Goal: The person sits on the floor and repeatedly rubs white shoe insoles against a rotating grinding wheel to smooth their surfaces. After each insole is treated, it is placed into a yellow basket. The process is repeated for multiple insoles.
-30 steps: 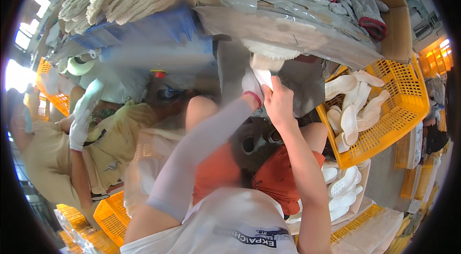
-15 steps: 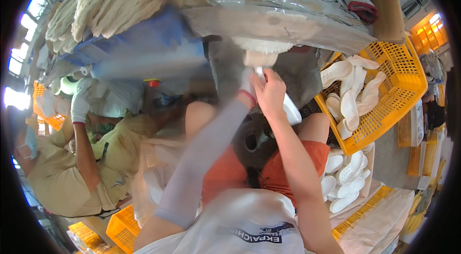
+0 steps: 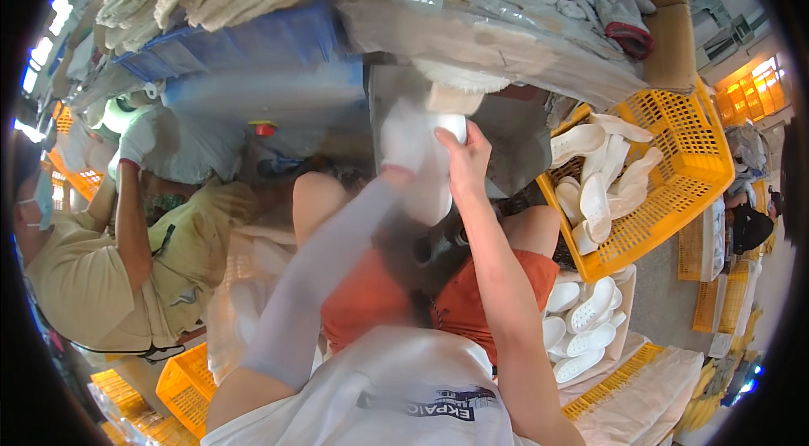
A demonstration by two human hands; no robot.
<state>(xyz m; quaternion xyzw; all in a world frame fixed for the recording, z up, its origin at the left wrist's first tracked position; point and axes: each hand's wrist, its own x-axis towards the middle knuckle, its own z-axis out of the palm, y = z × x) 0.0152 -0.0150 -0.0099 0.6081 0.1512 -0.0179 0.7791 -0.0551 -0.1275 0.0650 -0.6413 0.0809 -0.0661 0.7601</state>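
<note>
My bare right hand (image 3: 469,155) grips a white shoe (image 3: 436,200), thumb on its upper end. The shoe stands lengthwise between my knees, just below a pale block (image 3: 455,99) under a round white fluffy buffing wheel (image 3: 463,75). Whether the shoe touches the wheel I cannot tell. My left hand (image 3: 406,136), in a white glove with a grey sleeve, is beside the shoe on its left. Motion smears its fingers, so whether it holds the shoe is unclear.
At the right stands a yellow crate (image 3: 712,138) with several pale shoe-shaped pieces; below it, several white perforated clogs (image 3: 590,307) lie in a bag. A gloved co-worker (image 3: 93,269) sits at the left. A blue bin (image 3: 253,37) and a carton with gloves (image 3: 670,25) are ahead.
The shoe has swung up and left and shows more of its length. My left hand has shifted left, away from my right hand. The whole view has shifted slightly.
</note>
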